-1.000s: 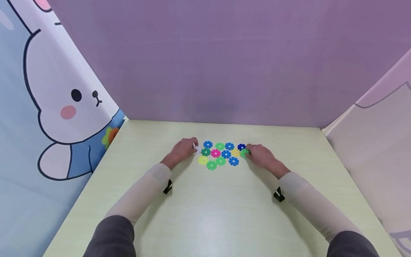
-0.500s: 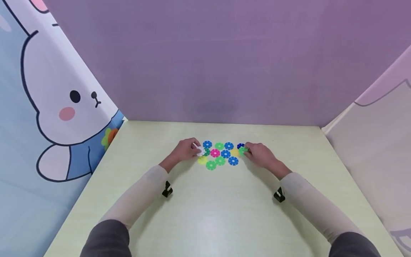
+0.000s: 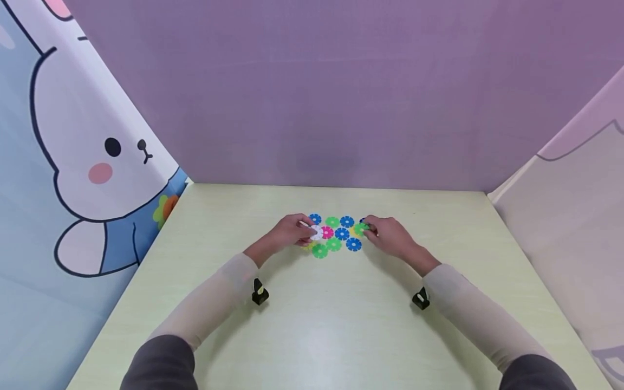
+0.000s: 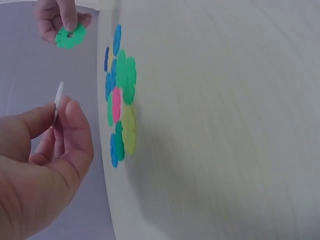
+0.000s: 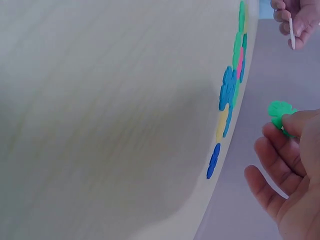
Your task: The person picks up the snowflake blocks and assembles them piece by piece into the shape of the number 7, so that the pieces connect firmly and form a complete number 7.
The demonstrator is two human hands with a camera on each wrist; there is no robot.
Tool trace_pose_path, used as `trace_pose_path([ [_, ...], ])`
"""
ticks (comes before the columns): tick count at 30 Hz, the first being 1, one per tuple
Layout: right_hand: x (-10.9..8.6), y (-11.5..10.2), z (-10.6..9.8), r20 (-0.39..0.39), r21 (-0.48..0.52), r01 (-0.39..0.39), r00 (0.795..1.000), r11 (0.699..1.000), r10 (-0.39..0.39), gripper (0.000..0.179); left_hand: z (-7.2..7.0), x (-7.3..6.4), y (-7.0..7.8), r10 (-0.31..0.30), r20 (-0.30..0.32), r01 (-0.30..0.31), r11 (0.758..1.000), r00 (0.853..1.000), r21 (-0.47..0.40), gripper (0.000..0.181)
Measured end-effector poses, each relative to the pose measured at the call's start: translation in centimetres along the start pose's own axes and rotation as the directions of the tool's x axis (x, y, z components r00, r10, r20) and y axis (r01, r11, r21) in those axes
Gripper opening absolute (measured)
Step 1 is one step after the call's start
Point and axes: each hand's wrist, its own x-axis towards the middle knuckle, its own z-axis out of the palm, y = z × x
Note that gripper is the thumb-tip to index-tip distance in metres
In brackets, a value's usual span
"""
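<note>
Beneath left grip (image 3: 291, 232) and right grip (image 3: 391, 237), pale desk (image 3: 322, 314); beyond both, purple backdrop (image 3: 331, 108); well left, rabbit-print panel (image 3: 83, 119). Holds white disc (image 3: 318, 233) pinched in left grip and light-green disc (image 3: 361, 229) pinched in right grip, both raised over flat-lying discs (image 3: 337, 234). Shows dark green disc (image 4: 119, 145) below left grip in left-wrist view; covered in head view. Compared with one second earlier, brings white disc nearer right grip, light-green disc nearer left grip.

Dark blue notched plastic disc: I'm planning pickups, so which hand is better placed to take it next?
Probably the right hand: it is nearer the dark blue disc than the left hand. Both are occupied, though: right pinches a green notched plastic disc, left a white notched plastic disc.
</note>
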Motion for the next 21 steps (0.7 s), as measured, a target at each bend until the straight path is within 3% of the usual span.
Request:
trace_pose_path([
  [7, -0.1, -0.7, 0.4, -0.050, 0.032, 0.063, 0.997, 0.998, -0.061, 0.023, 0.9, -0.2, 0.1, -0.015, 0.045, 0.020, 0.992, 0.999, -0.123, 0.029],
  [14, -0.1, -1.7, 0.7, -0.064, 0.106, 0.089, 0.995, 0.990, -0.082, 0.022, 1.7, -0.5, 0.6, -0.043, 0.071, 0.056, 0.980, 0.997, -0.192, 0.028],
  [21, -0.2, -2.7, 1.2, -0.083, 0.147, 0.125, 0.990, 0.981, -0.114, 0.022, 2.1, -0.5, 0.5, -0.046, 0.104, 0.074, 0.957, 0.993, -0.280, 0.024],
])
